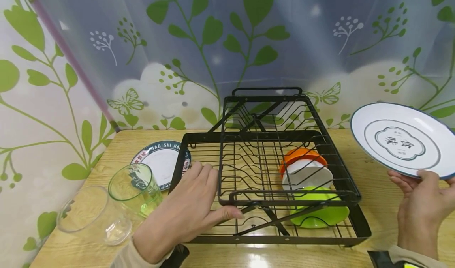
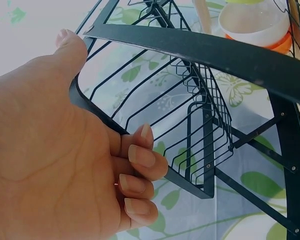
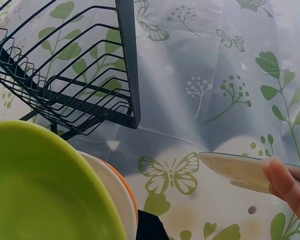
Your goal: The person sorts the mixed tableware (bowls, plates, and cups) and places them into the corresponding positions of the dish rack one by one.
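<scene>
A two-tier black wire dish rack [image 1: 295, 201] stands on the table. My left hand [image 1: 188, 212] grips its upper tier at the near left corner, thumb toward the front rail. In the left wrist view the fingertips [image 2: 142, 156] curl at the side rail. Off to the right, my right hand [image 1: 423, 205] holds a white plate [image 1: 362, 130] by its near rim, thumb on top and fingers beneath. The plate has a blue edge and a printed centre, and is raised and tilted. Green [image 1: 314, 218], white [image 1: 305, 173] and orange [image 1: 302, 154] bowls stand in a row in the lower tier.
Left of the rack, a plate with a dark lettered rim [image 1: 163, 146] lies flat, partly under the rack's edge. Nearer stand a green-tinted glass [image 1: 131, 185] and a clear glass [image 1: 85, 212]. A leaf-patterned curtain [image 1: 185, 78] hangs behind the table and at its left.
</scene>
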Motion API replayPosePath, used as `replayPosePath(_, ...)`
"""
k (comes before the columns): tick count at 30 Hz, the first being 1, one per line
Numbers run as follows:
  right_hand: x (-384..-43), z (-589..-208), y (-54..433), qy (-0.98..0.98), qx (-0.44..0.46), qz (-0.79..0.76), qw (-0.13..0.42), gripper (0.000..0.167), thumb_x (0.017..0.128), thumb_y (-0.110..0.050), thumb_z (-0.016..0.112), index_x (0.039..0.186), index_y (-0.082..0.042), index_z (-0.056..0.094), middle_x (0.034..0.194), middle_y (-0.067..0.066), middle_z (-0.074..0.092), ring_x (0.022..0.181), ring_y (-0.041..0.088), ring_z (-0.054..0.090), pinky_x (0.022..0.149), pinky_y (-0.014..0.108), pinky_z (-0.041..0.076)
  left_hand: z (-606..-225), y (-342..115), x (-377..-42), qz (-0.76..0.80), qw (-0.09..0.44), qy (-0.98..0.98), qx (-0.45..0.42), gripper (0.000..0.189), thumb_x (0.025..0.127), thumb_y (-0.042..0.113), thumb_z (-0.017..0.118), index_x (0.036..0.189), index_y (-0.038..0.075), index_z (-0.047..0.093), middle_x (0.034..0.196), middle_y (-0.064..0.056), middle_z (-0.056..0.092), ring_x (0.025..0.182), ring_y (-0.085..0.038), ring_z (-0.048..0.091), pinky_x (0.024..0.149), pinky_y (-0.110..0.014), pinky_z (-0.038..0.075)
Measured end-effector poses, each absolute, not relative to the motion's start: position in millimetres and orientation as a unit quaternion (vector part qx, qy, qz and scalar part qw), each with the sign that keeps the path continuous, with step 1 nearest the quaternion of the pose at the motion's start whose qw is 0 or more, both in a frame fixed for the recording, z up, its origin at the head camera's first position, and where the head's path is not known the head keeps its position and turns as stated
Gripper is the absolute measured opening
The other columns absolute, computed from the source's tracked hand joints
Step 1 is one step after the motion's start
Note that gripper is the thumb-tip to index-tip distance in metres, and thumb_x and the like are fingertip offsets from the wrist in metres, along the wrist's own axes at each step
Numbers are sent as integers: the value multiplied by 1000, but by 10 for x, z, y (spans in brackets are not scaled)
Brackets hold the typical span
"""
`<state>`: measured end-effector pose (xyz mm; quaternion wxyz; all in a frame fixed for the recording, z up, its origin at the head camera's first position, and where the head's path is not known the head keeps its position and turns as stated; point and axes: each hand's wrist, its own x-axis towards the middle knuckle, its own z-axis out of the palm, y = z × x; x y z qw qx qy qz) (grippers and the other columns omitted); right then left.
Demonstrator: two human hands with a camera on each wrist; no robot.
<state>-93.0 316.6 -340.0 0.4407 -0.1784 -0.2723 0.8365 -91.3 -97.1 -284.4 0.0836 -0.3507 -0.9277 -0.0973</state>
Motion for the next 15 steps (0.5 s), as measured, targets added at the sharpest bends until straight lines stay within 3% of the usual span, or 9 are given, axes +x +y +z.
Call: replayPosePath(15, -930, -3379, 3148, -267, -180, 832, 452, 20, 94, 11, 39, 106, -4, 33, 85, 24, 64, 42, 33, 62, 41, 31, 51, -2845, -980, -919, -90, 92, -926, -355, 68, 86, 77, 32, 87, 10, 42, 79, 1, 35, 77, -18, 32, 72, -29, 31)
